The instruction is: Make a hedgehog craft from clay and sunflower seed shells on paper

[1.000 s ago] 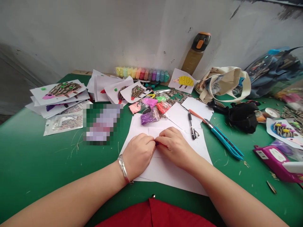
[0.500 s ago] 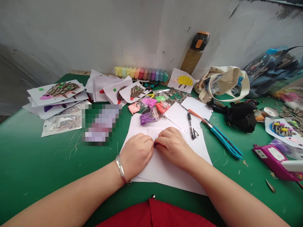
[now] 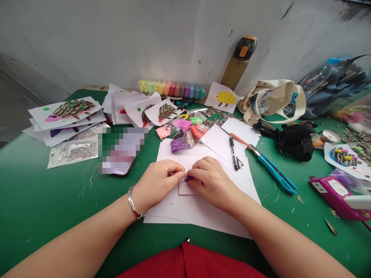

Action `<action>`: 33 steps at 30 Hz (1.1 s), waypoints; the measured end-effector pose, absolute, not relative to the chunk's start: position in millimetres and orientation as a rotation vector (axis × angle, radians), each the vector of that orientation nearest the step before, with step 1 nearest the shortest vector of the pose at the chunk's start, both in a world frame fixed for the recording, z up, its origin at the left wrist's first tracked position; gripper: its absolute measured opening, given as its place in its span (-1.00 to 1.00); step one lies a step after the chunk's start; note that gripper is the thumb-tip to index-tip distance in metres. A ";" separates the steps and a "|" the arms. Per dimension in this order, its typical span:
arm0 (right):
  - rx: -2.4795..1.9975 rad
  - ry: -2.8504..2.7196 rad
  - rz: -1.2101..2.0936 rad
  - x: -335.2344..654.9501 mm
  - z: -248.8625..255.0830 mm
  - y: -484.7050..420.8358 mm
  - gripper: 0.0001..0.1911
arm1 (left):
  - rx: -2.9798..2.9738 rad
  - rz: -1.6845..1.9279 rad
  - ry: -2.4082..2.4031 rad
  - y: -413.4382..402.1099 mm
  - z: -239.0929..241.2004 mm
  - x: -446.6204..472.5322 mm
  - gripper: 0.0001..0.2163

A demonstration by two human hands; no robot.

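Fingers [image 3: 177,177] of the left hand [image 3: 158,181] are drawn close at the tips; whether anything sits between them cannot be told. Those of the right hand [image 3: 214,181] grasp a small purple piece [image 3: 189,178], its end poking out toward the left hand, a hold that seems meant to leave that end free. Both hands hang low over a small white card [image 3: 187,190] on larger paper sheets [image 3: 203,216], which presumably shield the green desk [image 3: 43,200]. Bagged clay [image 3: 178,145] sits just beyond the card, likely for easy reach. At right, a pen [image 3: 234,154] lies on paper and a blue utility knife [image 3: 274,170] near it, apparently parked clear of both hands. Hedgehog pictures [image 3: 68,110] are stacked at left, perhaps to free the middle.
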State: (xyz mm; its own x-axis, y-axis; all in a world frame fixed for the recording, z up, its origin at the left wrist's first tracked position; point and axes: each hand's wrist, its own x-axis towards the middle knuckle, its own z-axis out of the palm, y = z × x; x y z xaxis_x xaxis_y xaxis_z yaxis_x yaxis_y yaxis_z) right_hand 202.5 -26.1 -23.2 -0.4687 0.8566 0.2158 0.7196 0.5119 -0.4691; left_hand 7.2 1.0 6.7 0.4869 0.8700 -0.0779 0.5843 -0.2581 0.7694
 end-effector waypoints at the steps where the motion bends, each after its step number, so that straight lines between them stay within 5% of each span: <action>1: -1.305 -2.330 0.441 200.9 -23.3 -26.3 -0.92 | 1.940 0.470 1.206 1.0 6.9 7.3 -0.78; 13: -1.327 -2.391 0.282 189.9 -33.6 -25.6 -0.78 | 1.766 0.502 1.262 5.9 4.1 5.4 -0.78; 33: -1.480 -1.713 0.958 199.4 -20.3 -19.9 -0.88 | 1.743 0.360 1.284 3.5 4.8 6.3 -0.75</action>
